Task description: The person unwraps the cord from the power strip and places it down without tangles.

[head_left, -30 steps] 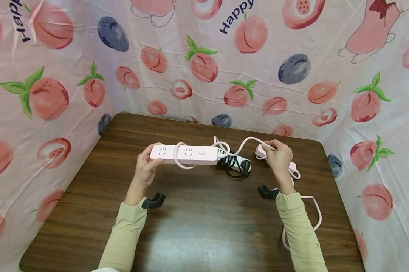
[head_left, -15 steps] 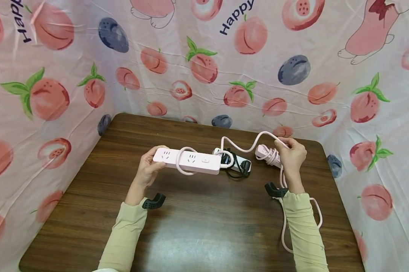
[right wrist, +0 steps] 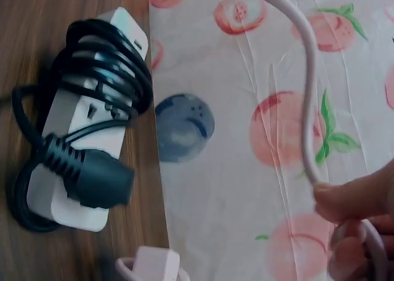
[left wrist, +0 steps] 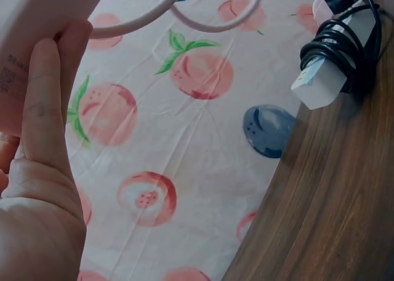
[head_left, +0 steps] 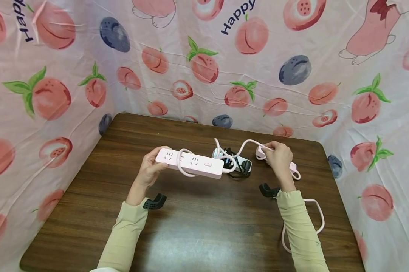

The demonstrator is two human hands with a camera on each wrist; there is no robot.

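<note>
Fingers of the left hand grip a pink power strip by the end farther from a white power strip — thumb on the socket face, others behind. That pink power strip is raised off the worktop, left of the white power strip and nearer the person, a ring of pink cord round its body. From its other end a pink cord loops and runs across to the right hand, right of the white power strip, where thumb and fingertips pinch it.

On the white power strip a black cord is coiled, its black plug towards the right end. Right of that landmark lies a second pink strip, partly hidden by the right hand; nearer the person, also to its right, loose pink cord bends beside the right sleeve. Behind it hangs peach-printed cloth.
</note>
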